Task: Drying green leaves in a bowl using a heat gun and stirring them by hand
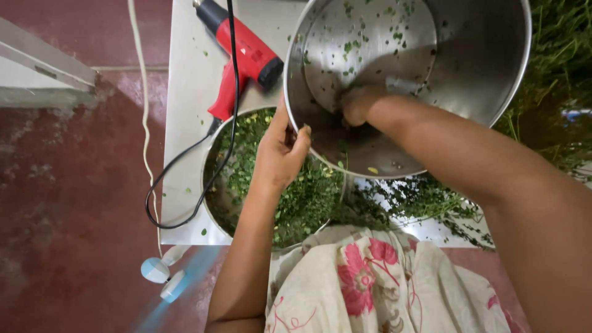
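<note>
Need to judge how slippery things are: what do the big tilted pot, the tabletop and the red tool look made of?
Big pot: looks like stainless steel, brushed and shiny, with reflections on its wall; the left hand grips its rim, the right hand is inside. Tabletop: pale matte sheet metal, probably steel. Red heat gun: seemingly moulded plastic, with a black nozzle end and a black, likely rubber-coated, cord.

You have a red heat gun (246, 55) lying on the steel table (185, 123), its black cord (185, 179) looping off the table's near-left edge. Left of the table runs a white cable (145, 111) (it ends in a pale plug (161, 271) on the dark red floor (68, 203)). Right of the table lies a heap of green stalks (555, 80).
</note>
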